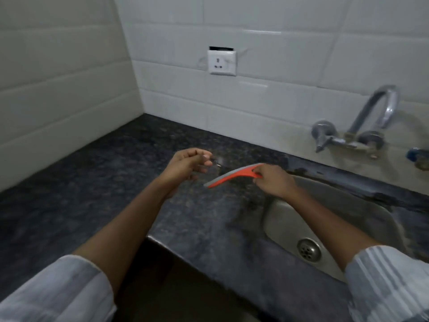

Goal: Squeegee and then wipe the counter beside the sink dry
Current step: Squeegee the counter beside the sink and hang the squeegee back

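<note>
An orange squeegee (pixel 234 175) with a grey blade edge is held above the dark speckled counter (pixel 116 173), just left of the steel sink (pixel 325 214). My right hand (pixel 271 180) grips its handle end, and the blade points left toward my left hand. My left hand (pixel 188 166) hovers over the counter with fingers loosely curled and apart, holding nothing that I can make out. A small shiny wet patch lies on the counter right beside its fingertips. No cloth is in view.
A metal tap (pixel 362 126) is fixed to the tiled wall behind the sink. A white wall socket (pixel 222 62) sits above the counter. The counter meets a tiled side wall at the left corner. The sink drain (pixel 308 249) shows at lower right.
</note>
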